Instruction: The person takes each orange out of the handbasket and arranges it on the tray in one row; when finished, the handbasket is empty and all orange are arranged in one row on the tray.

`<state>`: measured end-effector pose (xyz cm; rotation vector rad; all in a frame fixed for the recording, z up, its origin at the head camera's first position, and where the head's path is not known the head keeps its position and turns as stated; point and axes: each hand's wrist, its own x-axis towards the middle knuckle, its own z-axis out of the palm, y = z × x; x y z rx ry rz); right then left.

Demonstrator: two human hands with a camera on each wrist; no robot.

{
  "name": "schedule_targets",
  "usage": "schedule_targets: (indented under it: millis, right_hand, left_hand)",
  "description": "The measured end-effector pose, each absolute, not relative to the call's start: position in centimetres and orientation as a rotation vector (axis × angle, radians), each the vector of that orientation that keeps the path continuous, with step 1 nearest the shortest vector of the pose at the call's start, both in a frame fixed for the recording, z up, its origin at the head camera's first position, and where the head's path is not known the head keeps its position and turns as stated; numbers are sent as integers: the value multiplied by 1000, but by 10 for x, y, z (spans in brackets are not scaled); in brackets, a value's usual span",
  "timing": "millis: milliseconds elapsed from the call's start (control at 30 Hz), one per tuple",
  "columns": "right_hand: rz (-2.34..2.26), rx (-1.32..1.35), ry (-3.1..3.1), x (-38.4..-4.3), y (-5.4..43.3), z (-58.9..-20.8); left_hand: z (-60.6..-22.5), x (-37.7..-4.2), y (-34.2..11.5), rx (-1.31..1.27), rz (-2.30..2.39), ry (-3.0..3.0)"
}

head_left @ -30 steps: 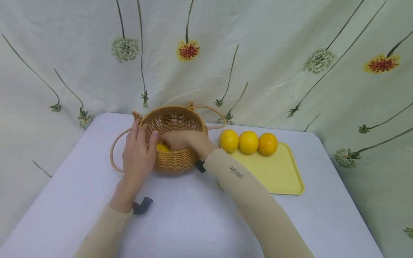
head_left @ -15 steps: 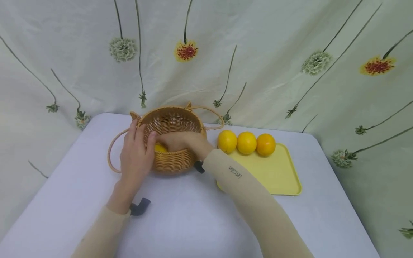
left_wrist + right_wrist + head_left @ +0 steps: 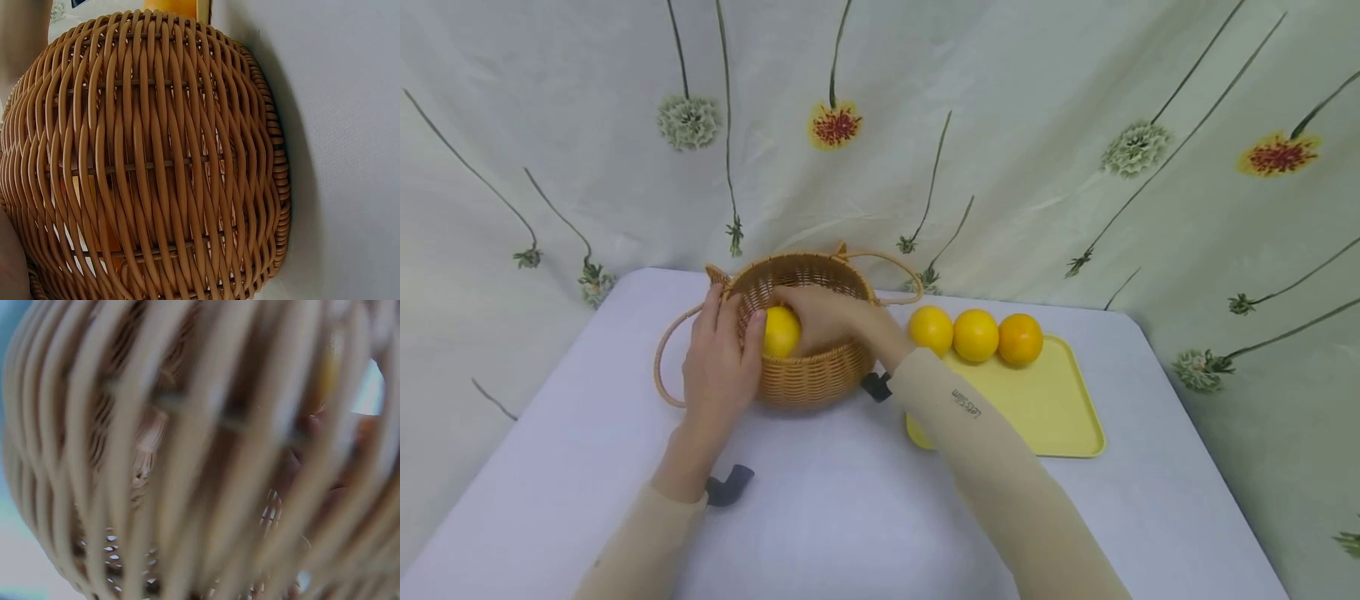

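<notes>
A wicker basket (image 3: 808, 385) with two loop handles stands at the back of the table. At its near-left rim my left hand (image 3: 721, 362) grips the edge, thumb toward the opening. My right hand (image 3: 826, 318) reaches inside the basket and holds a yellow-orange orange (image 3: 781, 333) just at rim height; the fingertips are partly hidden behind the fruit. Woven basket wall (image 3: 150, 150) fills most of the left wrist view. In the right wrist view the basket's strands (image 3: 200, 444) are close and blurred, with the hand behind them hard to make out.
To the right lies a yellow tray (image 3: 1052, 408); a row of three oranges (image 3: 975, 336) sits along its far edge. My right forearm crosses over the tray's left side. A flower-printed cloth (image 3: 1015, 150) hangs behind the white table (image 3: 842, 517).
My right hand has risen inside the basket, lifting the orange from low down, where it was mostly hidden, up to the rim. The left hand has stayed on the basket's edge.
</notes>
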<state>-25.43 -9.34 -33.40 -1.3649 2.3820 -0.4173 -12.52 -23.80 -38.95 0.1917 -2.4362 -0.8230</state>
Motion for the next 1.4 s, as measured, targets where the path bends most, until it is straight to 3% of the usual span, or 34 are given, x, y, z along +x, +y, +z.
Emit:
schedule_targets:
  millis: [433, 1400]
  right_hand:
    - [-828, -1366, 2390, -250, -56, -305]
    - [-1281, -1331, 2426, -205, 31, -308]
  left_hand:
    - [-385, -121, -237, 188, -811, -2430]
    - [-385, -118, -237, 157, -817, -2415]
